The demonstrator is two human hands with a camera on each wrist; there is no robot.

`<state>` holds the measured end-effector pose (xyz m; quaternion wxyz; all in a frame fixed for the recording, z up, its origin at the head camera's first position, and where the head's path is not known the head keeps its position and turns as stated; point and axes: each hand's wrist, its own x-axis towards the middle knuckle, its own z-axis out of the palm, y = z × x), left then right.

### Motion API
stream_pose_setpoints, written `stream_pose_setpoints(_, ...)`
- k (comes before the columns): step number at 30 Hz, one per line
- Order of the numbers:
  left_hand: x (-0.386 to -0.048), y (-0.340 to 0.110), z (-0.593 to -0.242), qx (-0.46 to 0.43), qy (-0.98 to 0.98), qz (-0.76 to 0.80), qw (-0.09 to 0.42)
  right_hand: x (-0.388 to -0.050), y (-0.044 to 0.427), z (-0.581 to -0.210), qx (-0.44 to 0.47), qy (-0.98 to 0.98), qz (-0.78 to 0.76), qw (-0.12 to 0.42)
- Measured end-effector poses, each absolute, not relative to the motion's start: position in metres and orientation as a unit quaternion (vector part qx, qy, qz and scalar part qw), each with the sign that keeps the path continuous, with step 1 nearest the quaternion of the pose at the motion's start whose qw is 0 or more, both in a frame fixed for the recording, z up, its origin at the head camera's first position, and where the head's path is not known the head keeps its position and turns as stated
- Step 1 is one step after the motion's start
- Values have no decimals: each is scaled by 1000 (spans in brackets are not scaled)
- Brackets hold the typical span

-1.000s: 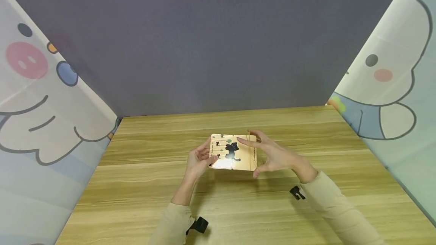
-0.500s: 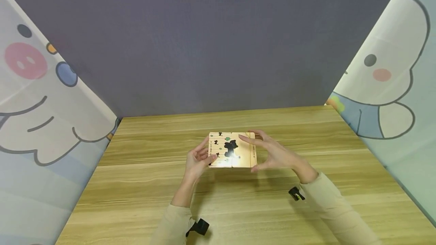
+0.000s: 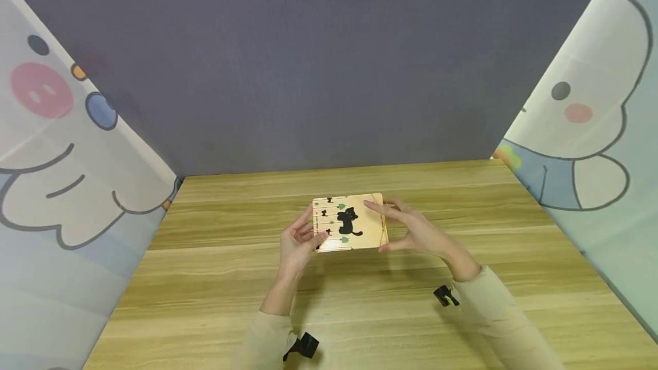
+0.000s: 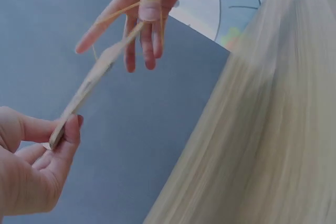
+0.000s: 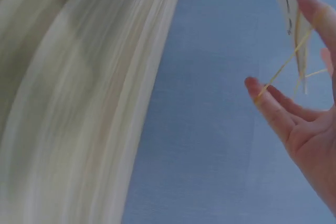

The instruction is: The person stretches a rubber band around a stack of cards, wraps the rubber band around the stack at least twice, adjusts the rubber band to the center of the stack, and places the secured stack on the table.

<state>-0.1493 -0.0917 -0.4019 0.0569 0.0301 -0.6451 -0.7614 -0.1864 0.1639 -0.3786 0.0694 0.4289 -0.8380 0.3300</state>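
A thin, cream cat-print notebook (image 3: 362, 224) is held above the table in the head view. My left hand (image 3: 295, 247) pinches its left end, thumb on top and fingers beneath. A thin yellow rubber band (image 4: 118, 13) crosses the notebook's right end and stretches over the spread fingers and thumb of my right hand (image 3: 421, 233). In the right wrist view, the rubber band (image 5: 283, 66) runs taut from the thumb to a fingertip of the right hand (image 5: 310, 135). The notebook (image 4: 94, 77) appears edge-on and tilted in the left wrist view.
The wood-grain table (image 3: 205, 278) lies below both hands. A dark grey panel (image 3: 329, 73) rises behind it, with cartoon-printed curtains (image 3: 56, 187) at both sides. Black wrist mounts (image 3: 307, 345) are on both forearms.
The notebook has shifted slightly up and left, and its right end has tilted upward. My right hand has moved with it; the rubber band now crosses the right end at a slant.
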Motion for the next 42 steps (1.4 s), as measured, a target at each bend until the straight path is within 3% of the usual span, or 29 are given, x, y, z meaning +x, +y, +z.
stream_pose_setpoints(10,-149,-91,-394,31,-694,-718,52,-180,161,-363,441,-863,233,82)
stream_pose_setpoints(14,-150,-92,-393,11,-705,-708,44,-178,159,-358,446,-867,215,54)
stream_pose_setpoints(19,-152,-95,-395,-21,-679,-732,45,-179,159,-353,447,-862,238,19)
stream_pose_setpoints(42,-145,-88,-415,12,-524,-850,54,-178,154,-358,421,-825,378,-1)
